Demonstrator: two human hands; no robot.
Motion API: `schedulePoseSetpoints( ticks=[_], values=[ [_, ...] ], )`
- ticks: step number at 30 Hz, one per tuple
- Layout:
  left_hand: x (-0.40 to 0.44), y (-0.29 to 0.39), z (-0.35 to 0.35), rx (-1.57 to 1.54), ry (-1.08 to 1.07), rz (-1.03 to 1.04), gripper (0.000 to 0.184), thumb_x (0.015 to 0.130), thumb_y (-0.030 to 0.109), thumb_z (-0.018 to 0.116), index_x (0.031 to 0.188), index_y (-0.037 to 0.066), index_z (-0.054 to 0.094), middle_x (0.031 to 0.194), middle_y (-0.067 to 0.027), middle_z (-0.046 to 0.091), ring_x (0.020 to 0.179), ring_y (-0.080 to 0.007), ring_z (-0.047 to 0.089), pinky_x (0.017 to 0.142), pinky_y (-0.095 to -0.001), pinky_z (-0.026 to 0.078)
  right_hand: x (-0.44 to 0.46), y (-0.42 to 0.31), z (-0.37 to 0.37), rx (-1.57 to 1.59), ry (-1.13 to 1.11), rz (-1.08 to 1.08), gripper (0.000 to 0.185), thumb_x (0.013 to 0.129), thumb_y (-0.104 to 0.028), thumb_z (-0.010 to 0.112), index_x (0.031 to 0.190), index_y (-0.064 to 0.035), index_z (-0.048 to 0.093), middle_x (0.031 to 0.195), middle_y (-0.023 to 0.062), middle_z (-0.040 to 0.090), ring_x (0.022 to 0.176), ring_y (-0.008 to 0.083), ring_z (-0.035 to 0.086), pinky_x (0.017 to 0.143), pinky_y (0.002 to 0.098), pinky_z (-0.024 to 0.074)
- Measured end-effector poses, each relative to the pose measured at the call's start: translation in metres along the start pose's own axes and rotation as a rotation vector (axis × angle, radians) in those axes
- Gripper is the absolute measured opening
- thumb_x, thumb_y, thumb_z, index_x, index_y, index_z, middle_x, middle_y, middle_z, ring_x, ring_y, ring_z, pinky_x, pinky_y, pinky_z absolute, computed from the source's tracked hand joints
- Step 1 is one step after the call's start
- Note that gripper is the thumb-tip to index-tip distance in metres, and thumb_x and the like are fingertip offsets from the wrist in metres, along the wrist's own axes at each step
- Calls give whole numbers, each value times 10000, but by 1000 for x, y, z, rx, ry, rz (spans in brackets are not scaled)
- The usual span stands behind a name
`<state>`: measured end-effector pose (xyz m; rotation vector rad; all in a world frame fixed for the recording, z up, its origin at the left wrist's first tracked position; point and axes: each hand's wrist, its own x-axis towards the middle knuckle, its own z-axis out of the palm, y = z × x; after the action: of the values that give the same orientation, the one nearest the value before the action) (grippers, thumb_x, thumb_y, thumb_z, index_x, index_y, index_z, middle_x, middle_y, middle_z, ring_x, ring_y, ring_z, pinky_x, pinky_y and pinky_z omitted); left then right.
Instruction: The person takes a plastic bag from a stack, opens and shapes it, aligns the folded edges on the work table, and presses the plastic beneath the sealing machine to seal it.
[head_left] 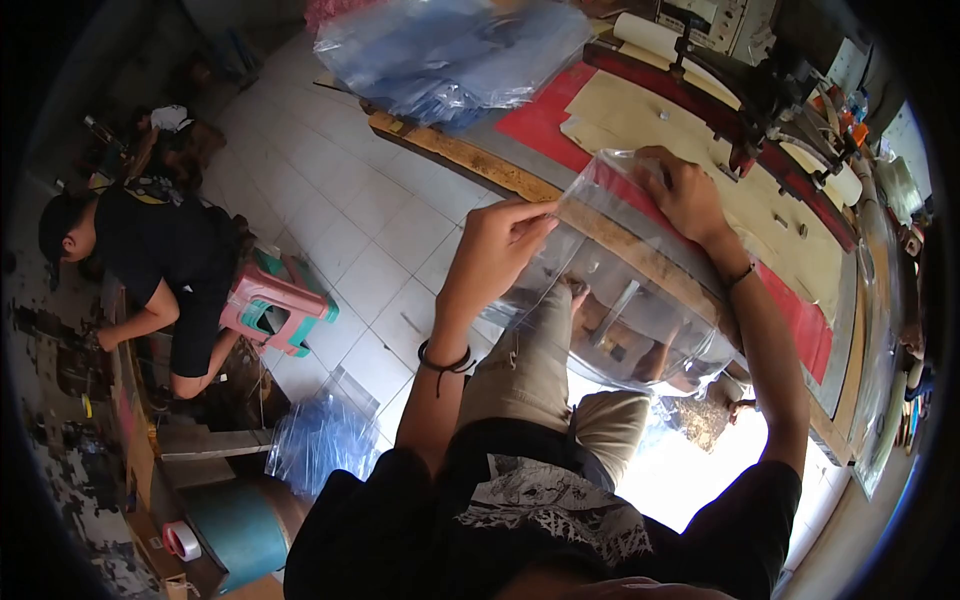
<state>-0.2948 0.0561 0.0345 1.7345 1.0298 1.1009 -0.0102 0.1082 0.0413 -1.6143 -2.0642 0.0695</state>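
Observation:
A clear plastic sheet, perhaps a bag, hangs over the wooden front edge of the worktable and across my legs. My left hand pinches its left side, fingers closed. Up on the table, my right hand has its fingers curled at the sheet's upper edge, closed on the plastic; the fingertips are partly hidden. Beneath the sheet's upper part lie a red mat and a cream sheet.
A heap of clear bluish plastic covers the table's far left. A machine with a red bar spans the back. Left are a co-worker, a pink stool, a plastic bundle and a teal drum.

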Motion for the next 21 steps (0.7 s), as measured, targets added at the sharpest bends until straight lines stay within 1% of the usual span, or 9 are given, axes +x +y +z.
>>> schedulePoseSetpoints(
  ticks=[1, 2, 5, 8, 11, 12, 13, 18, 21],
  values=[
    [9, 4, 3, -5, 3, 23, 271, 939, 89, 664, 1167, -58, 674, 802, -62, 675, 680, -81, 605, 622, -227, 493, -1, 1, 1, 2, 8, -5, 346, 928, -379, 585, 1171, -139, 640, 907, 227, 702, 866, 411, 674, 791, 494, 526],
    [17, 9, 4, 63, -31, -1, 287, 951, 102, 648, 1196, -47, 666, 756, -46, 647, 639, -61, 554, 584, -233, 467, 0, 2, 1, 7, 17, -9, 344, 928, -378, 585, 1170, -139, 640, 912, 228, 702, 868, 413, 673, 792, 494, 526],
    [29, 11, 8, 243, -28, 21, 290, 961, 110, 636, 1214, -27, 663, 734, -38, 623, 617, -59, 512, 575, -235, 446, 0, -1, -5, 32, -50, 56, 345, 926, -379, 592, 1170, -140, 637, 934, 222, 704, 879, 412, 675, 795, 490, 530],
    [22, -13, 16, 261, 24, 108, 295, 967, 117, 625, 1239, 6, 661, 711, -34, 598, 623, -66, 508, 580, -232, 442, 0, 5, 0, 68, -1, -23, 350, 924, -383, 597, 1170, -137, 634, 930, 211, 707, 866, 404, 679, 794, 487, 532],
    [-4, -23, 18, 219, 74, 63, 300, 967, 95, 618, 1257, 30, 657, 721, -43, 595, 631, -74, 509, 583, -237, 446, -2, -1, -2, 37, -1, -14, 355, 927, -389, 596, 1173, -135, 633, 910, 196, 712, 852, 394, 684, 791, 481, 534],
    [-14, -24, 15, 279, 95, 113, 282, 974, 77, 603, 1244, 25, 664, 750, -54, 603, 636, -75, 520, 586, -237, 449, -2, -2, -4, 45, -31, 10, 354, 930, -396, 593, 1166, -136, 640, 902, 182, 716, 846, 389, 686, 787, 479, 536],
    [-27, -23, 14, 256, 113, 57, 259, 984, 69, 589, 1224, 28, 677, 789, -52, 620, 639, -77, 532, 595, -240, 462, -2, -3, -5, 52, -36, 17, 352, 931, -398, 593, 1162, -138, 643, 900, 181, 716, 844, 388, 686, 783, 478, 537],
    [-68, -36, 11, -22, 162, -292, 219, 993, 123, 599, 1125, -23, 695, 762, -58, 662, 644, -72, 568, 569, -231, 473, -3, -3, -4, 60, -2, -26, 346, 937, -404, 590, 1150, -138, 651, 867, 177, 714, 826, 385, 687, 765, 473, 541],
    [-82, -50, 0, -126, 82, -323, 244, 1005, 153, 589, 1110, -43, 688, 781, -57, 673, 657, -74, 579, 606, -227, 483, -3, -1, 1, 34, -1, -18, 351, 939, -407, 585, 1150, -134, 650, 872, 179, 713, 832, 384, 686, 768, 478, 540]
  ],
)
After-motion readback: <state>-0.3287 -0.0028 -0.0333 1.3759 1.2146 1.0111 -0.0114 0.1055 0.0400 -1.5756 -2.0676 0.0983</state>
